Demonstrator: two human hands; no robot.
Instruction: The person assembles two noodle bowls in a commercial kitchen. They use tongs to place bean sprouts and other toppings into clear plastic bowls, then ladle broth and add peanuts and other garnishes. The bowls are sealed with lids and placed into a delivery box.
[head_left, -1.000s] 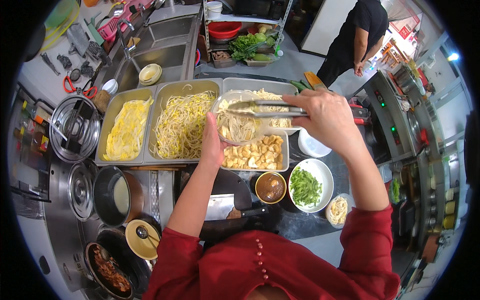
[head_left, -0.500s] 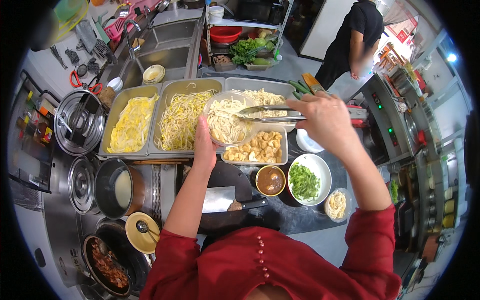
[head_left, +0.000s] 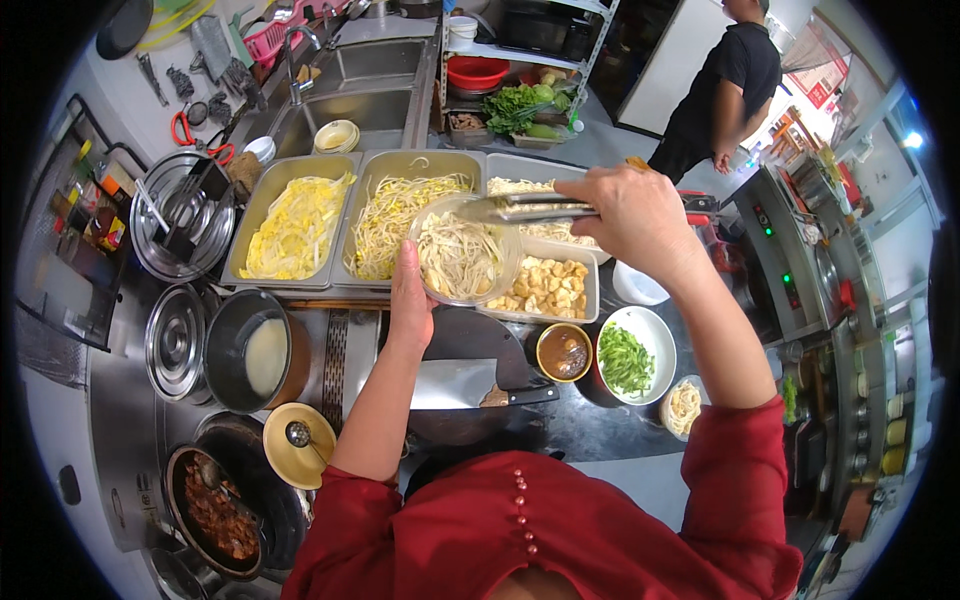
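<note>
My left hand (head_left: pixel 408 305) cups the near left side of a clear round plastic bowl (head_left: pixel 513 262), thumb up along its wall. Pale shredded strips (head_left: pixel 457 258) fill the bowl, which is held over the food trays. My right hand (head_left: pixel 632 215) grips metal tongs (head_left: pixel 540 208) from the right; their tips reach over the bowl's far rim, and whether they pinch any food is unclear. Behind the bowl are a tray of bean sprouts (head_left: pixel 385 222) and one of pale shreds (head_left: pixel 515 186), partly hidden by the tongs. Golden fried chunks (head_left: pixel 550 287) lie in a smaller tray just right of it.
Yellow shredded leaves (head_left: pixel 298 228) fill the left tray. Nearer me are a cleaver (head_left: pixel 450 385), a cup of brown sauce (head_left: pixel 563 353), a bowl of chopped greens (head_left: pixel 625 360) and a small tub of strips (head_left: pixel 684 408). Pots stand left; another person (head_left: pixel 720 90) stands far right.
The tongs' tips have shifted from the strips inside the bowl to its far rim. My left hand still holds the bowl. The whole view has turned slightly, moving the scene to the right.
</note>
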